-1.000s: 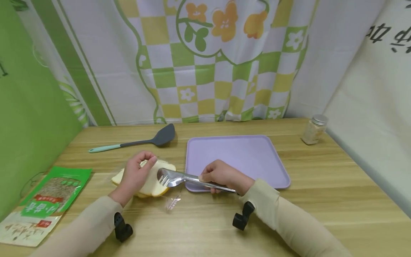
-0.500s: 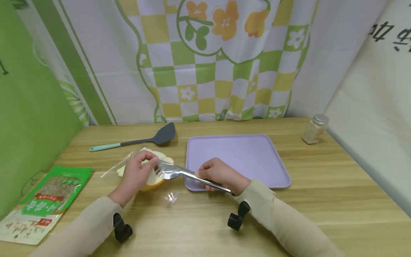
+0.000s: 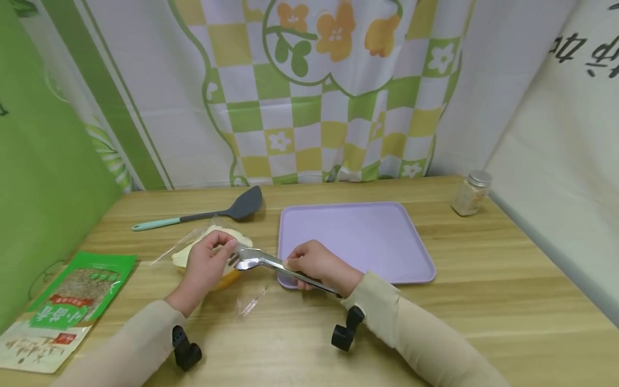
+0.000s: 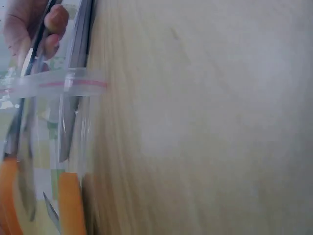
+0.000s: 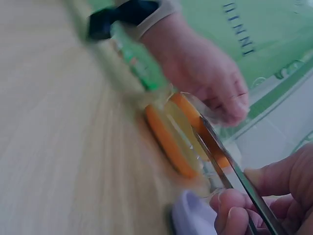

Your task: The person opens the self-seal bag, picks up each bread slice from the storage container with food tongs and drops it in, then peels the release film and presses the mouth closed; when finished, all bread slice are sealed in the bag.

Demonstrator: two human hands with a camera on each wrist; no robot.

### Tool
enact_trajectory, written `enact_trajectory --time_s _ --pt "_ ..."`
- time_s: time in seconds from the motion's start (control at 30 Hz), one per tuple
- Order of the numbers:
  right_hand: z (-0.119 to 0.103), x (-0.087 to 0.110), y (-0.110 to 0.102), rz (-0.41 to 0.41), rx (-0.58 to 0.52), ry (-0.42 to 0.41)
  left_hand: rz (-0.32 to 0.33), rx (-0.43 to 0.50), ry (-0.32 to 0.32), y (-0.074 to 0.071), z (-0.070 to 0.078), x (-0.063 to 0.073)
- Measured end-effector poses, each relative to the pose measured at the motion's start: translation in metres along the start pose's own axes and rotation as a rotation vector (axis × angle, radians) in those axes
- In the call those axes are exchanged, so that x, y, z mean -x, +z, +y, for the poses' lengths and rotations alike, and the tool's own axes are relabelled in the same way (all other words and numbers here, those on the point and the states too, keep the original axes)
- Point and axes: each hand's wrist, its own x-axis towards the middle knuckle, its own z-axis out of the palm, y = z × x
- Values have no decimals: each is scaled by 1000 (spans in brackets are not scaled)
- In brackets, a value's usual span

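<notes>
Bread slices [image 3: 236, 235] with orange-brown crusts lie in a clear plastic bag [image 3: 175, 247] at left centre. My left hand [image 3: 203, 269] pinches the bag's edge between thumb and fingers, partly covering the bread. In my right hand [image 3: 319, 262] are metal tongs [image 3: 273, 263], gripped along the arms with their heads reaching into the bag's mouth. The right wrist view shows two slices standing apart, and the tong tips overlap the upper slice [image 5: 188, 110]; the lower slice [image 5: 168, 142] is beside it. A red-lined zip strip [image 4: 88, 84] crosses the tongs in the left wrist view.
A purple tray [image 3: 358, 231] lies right of the bag. Behind the bag is a spatula [image 3: 203, 215] with a mint handle. A green seasoning packet [image 3: 82, 293] lies at far left, and a glass jar [image 3: 471, 194] with a silver lid stands at back right.
The right hand and tongs have moved left, and the tong heads have gone further toward the left hand and into the bag. The bread has shifted slightly left; the left hand keeps its pinch.
</notes>
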Motion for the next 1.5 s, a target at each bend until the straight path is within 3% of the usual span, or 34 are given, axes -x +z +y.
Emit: enact_trajectory --time_s 0.27,0.5,0.67,0.77,1.0,1.07,1.3,1.5 --pt "-2 -2 9 16 44 -10 11 29 28 4 1 3" --pt "-8 -2 8 29 -19 7 2 106 21 6 1 1" --pt "-7 -6 24 1 83 -48 8 68 -20 10 0 3" --pt "-8 -7 28 -1 128 -61 45 45 -29 10 -2 5" --pt "-13 -5 19 -10 -56 26 -4 189 -48 4 -3 3" --pt "-15 -5 20 0 -65 28 15 200 -44 5 -2 2" --pt "-18 -8 41 10 132 -16 -11 98 -14 15 -1 6" --pt "-18 -9 40 15 133 -17 21 106 -128 8 -3 -1"
